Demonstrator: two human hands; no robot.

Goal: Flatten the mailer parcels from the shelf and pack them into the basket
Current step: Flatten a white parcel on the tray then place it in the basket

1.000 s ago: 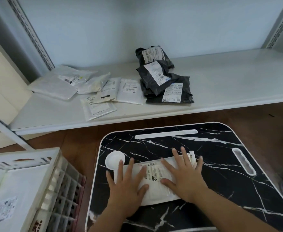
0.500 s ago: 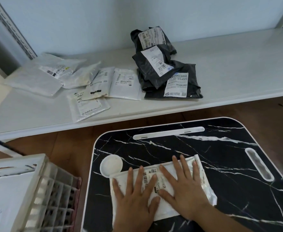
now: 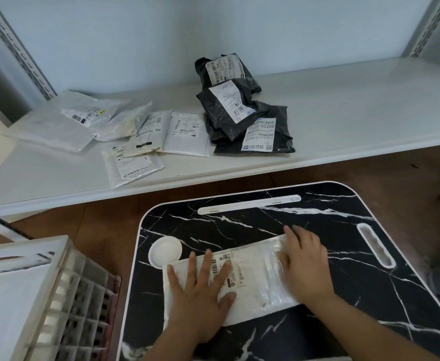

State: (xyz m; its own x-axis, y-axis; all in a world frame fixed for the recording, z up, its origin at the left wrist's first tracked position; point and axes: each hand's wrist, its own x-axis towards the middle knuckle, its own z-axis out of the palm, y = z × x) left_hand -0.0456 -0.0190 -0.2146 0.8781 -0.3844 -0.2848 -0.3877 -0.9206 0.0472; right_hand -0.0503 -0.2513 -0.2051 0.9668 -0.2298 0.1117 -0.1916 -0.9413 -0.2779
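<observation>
A white mailer parcel [image 3: 255,280] with a barcode label lies flat on the black marble-patterned lap table [image 3: 331,230]. My left hand [image 3: 200,295] presses palm-down on its left half, fingers spread. My right hand [image 3: 304,264] lies flat on its right end, slightly blurred. On the white shelf [image 3: 370,105] behind lie several white mailers [image 3: 185,134] at the left and three dark grey mailers [image 3: 245,108] piled in the middle. The white lattice basket [image 3: 57,295] stands at the lower left with a white mailer [image 3: 5,308] inside.
A round white cup recess [image 3: 164,251] sits in the table's left side, touching the parcel's corner. A long white slot [image 3: 249,204] runs along the far edge and a handle cut-out [image 3: 376,244] is at the right. Brown wooden floor [image 3: 96,220] shows between shelf and table.
My right hand slid from the parcel's middle out to its right end. My left hand stayed on the left half. The view shifted slightly.
</observation>
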